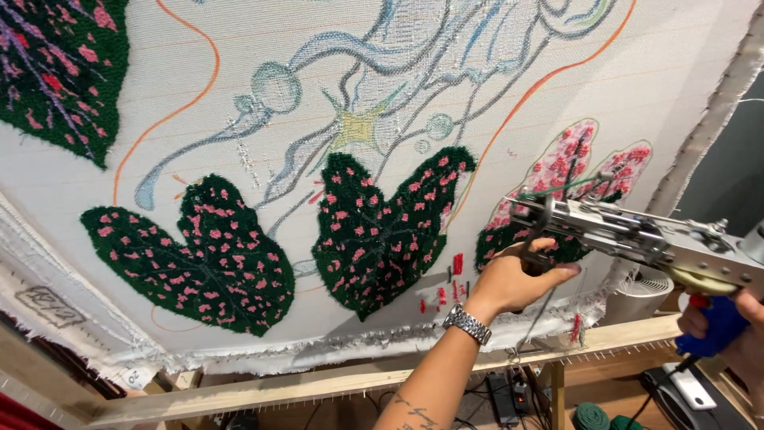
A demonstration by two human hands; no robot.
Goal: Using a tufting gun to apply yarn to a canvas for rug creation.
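A metal tufting gun (629, 235) with a blue grip points at a white cloth (263, 48) stretched on a wooden frame (318, 382). My left hand (513, 279), a steel watch on its wrist, grips the gun's front handle. My right hand (736, 330) holds the blue rear grip at the right edge, partly cut off. The gun's tip sits at a half-filled leaf (569, 183) with pink and dark green tufts. Two finished dark green leaves with pink spots (199, 255) (378, 227) lie to the left on the cloth.
Another tufted leaf (60, 68) fills the top left corner. Drawn blue, yellow and orange outlines cover the cloth's upper part. Below the frame are cables, a power strip (505, 398), green yarn cones (593, 416) and a white fan-like object (641, 295).
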